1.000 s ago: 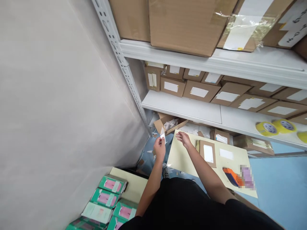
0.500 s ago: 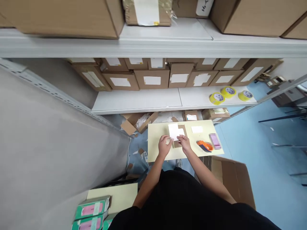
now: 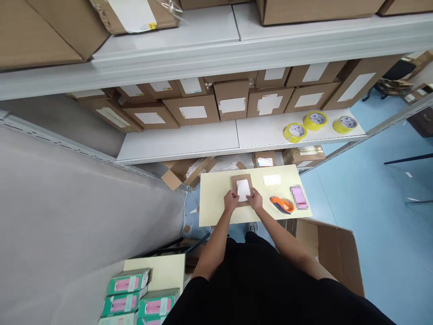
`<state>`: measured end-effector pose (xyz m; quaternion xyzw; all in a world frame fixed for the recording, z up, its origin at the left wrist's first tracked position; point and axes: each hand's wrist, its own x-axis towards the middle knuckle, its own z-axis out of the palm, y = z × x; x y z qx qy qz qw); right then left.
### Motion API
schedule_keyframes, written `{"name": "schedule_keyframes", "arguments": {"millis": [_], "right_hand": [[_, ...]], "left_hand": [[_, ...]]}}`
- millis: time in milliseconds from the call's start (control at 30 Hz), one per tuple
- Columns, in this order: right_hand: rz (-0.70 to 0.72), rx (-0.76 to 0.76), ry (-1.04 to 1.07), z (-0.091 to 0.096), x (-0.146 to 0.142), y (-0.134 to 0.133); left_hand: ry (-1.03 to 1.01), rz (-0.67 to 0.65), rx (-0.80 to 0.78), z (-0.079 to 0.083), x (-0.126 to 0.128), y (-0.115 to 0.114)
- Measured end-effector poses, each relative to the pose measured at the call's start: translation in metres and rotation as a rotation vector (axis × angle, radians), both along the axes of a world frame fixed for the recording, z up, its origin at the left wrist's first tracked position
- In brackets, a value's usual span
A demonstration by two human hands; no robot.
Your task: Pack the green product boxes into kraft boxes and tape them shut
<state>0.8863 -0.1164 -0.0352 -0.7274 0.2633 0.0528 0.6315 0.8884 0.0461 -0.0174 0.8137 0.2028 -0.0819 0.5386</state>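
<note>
A flat brown cardboard box (image 3: 234,179) lies on the pale yellow table (image 3: 216,212). Over the middle of its top is a white label (image 3: 243,188); I cannot tell whether all of it touches the cardboard. My left hand (image 3: 231,201) pinches the label's lower left corner, its fingers closed. At the lower right corner, my right hand (image 3: 255,200) grips the label between thumb and fingers. To the right on the table are another white label (image 3: 271,179), an orange and dark blue tape dispenser (image 3: 282,205) and a blurred-out pink-purple item (image 3: 299,197).
A white shelf (image 3: 182,143) behind the table bears several cardboard boxes (image 3: 194,111) and three yellow tape rolls (image 3: 295,131). An open carton (image 3: 338,253) stands at the lower right. Green-and-pink boxes (image 3: 123,284) lie on a side table (image 3: 169,268) at the lower left.
The white label has come down from the box's upper left to its middle, both hands moving with it. A second white patch on the box is now out of sight. The camera has turned slightly.
</note>
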Motion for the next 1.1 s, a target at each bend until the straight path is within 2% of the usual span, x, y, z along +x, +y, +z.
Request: {"name": "schedule_keyframes", "arguments": {"millis": [100, 267, 467, 567, 633, 733, 833, 933, 1000, 1100], "right_hand": [[0.084, -0.129, 0.024, -0.013, 0.003, -0.007], [0.377, -0.415, 0.184, -0.025, 0.006, -0.009], [0.531, -0.564, 0.293, -0.024, 0.018, -0.01], [0.549, -0.591, 0.319, -0.023, 0.019, -0.017], [0.521, -0.59, 0.325, -0.027, 0.015, -0.023], [0.433, -0.554, 0.23, -0.038, 0.002, -0.029], [0.347, -0.408, 0.146, -0.049, -0.013, -0.026], [0.274, -0.246, 0.137, -0.053, -0.024, -0.015], [0.21, -0.171, 0.098, -0.05, -0.028, -0.005], [0.165, -0.024, -0.027, -0.045, -0.029, 0.008]], "left_hand": [[0.065, -0.023, 0.088, -0.009, 0.007, -0.009], [0.183, -0.068, 0.295, -0.019, 0.011, -0.021], [0.283, -0.076, 0.414, -0.024, 0.011, -0.02], [0.389, -0.142, 0.515, -0.023, 0.011, -0.014], [0.309, -0.261, 0.562, -0.025, 0.01, -0.014], [0.07, -0.495, 0.601, -0.034, 0.008, -0.019], [0.023, -0.611, 0.576, -0.049, 0.003, -0.022], [0.009, -0.618, 0.489, -0.058, 0.001, -0.013], [-0.025, -0.579, 0.404, -0.058, 0.002, 0.001], [0.01, -0.372, 0.313, -0.054, 0.0, 0.033]]}}
